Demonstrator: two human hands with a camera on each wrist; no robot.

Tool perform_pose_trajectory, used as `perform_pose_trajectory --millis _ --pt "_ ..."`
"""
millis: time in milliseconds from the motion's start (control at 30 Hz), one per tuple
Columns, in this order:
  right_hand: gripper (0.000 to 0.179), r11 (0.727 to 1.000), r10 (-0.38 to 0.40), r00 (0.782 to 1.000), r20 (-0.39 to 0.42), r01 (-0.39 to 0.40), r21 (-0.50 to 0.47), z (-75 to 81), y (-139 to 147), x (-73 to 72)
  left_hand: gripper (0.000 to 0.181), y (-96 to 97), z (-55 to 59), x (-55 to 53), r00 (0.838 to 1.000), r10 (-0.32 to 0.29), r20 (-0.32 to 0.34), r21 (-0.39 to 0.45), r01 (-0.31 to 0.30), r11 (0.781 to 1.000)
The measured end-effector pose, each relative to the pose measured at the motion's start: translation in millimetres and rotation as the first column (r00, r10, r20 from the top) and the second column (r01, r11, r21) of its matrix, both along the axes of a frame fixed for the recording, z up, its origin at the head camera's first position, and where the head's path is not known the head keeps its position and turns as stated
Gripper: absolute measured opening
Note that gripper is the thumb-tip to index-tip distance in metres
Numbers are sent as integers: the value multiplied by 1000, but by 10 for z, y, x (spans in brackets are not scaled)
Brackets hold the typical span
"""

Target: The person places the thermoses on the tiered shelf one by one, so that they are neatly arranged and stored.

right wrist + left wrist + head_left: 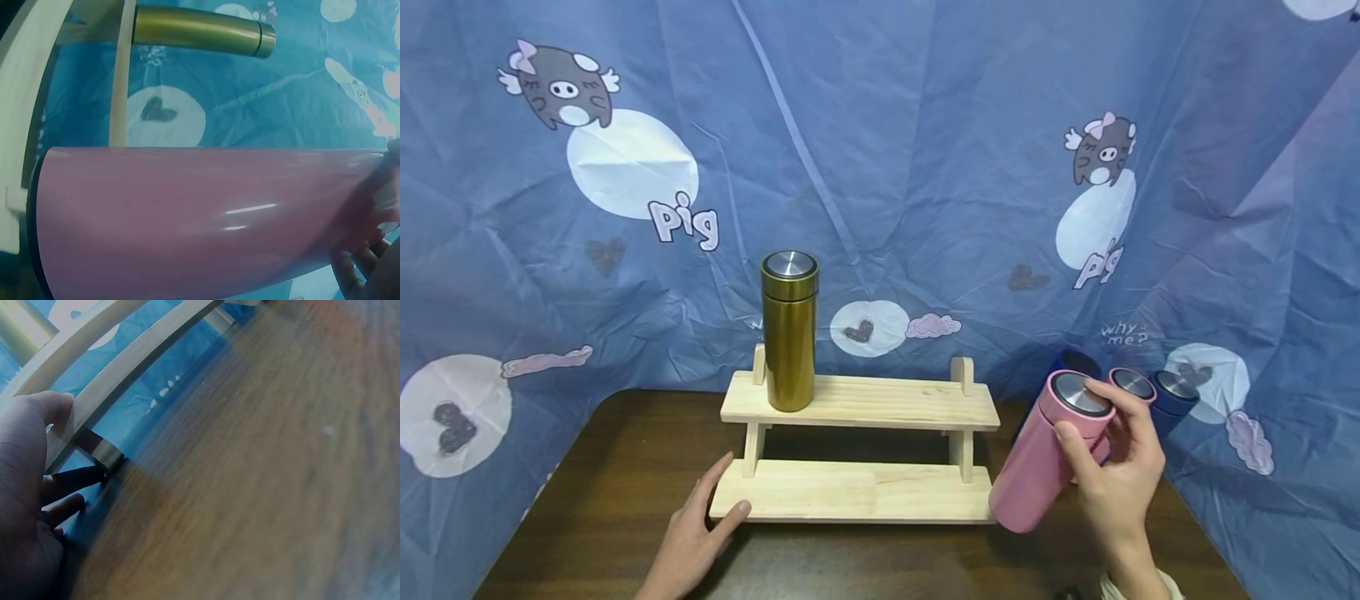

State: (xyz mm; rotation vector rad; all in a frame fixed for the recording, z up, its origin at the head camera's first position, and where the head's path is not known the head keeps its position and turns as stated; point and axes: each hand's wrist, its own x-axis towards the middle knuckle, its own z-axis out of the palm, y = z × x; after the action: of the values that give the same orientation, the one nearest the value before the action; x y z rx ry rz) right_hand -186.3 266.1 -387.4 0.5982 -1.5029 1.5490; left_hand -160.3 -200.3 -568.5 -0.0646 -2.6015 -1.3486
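Note:
A pink thermos bottle [1033, 471] with a steel-topped lid hangs tilted beside the right end of a two-tier wooden rack [865, 492]. My right hand [1120, 479] grips it around the lid end, thumb in front and fingers over the far side. In the right wrist view the pink thermos bottle [187, 219] fills the lower half. At the rack's lower left corner, my left hand [692, 525] holds the board end between thumb and fingers. Its thumb [59, 406] lies against the wood in the left wrist view. A gold thermos bottle [790, 342] stands upright on the upper shelf's left part.
Behind my right hand stand several more bottles: another pink one [1133, 383], a dark blue one [1176, 392] and a blue one [1078, 360], partly hidden. The brown table [850, 567] carries the rack. A blue printed cloth [880, 167] hangs behind and at the sides.

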Motion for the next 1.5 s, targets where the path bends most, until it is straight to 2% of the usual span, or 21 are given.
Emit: perform_pose_trajectory --millis 233,467,733,967,1200,1500 --pt "58 998 -25 999 33 23 63 97 -180 -53 74 -11 2 7 1000 0 -26 2 0 1000" --pt "55 994 -42 996 81 33 108 176 -299 -73 75 -12 8 -1 1000 -1 -1 -5 1 1000" --pt "53 993 -2 996 85 -8 116 255 -400 -130 75 -15 0 -5 1000 -1 -2 1 1 1000" --pt "52 987 -20 995 97 5 161 342 -493 -196 76 -9 -5 -19 1000 -1 12 -10 1 1000" --pt "51 988 3 994 110 -20 151 405 -611 -280 77 2 -4 -32 1000 -3 28 -15 3 1000" --pt "56 989 9 991 133 -29 148 420 -751 -356 75 2 -2 -9 1000 4 8 -11 -4 1000"
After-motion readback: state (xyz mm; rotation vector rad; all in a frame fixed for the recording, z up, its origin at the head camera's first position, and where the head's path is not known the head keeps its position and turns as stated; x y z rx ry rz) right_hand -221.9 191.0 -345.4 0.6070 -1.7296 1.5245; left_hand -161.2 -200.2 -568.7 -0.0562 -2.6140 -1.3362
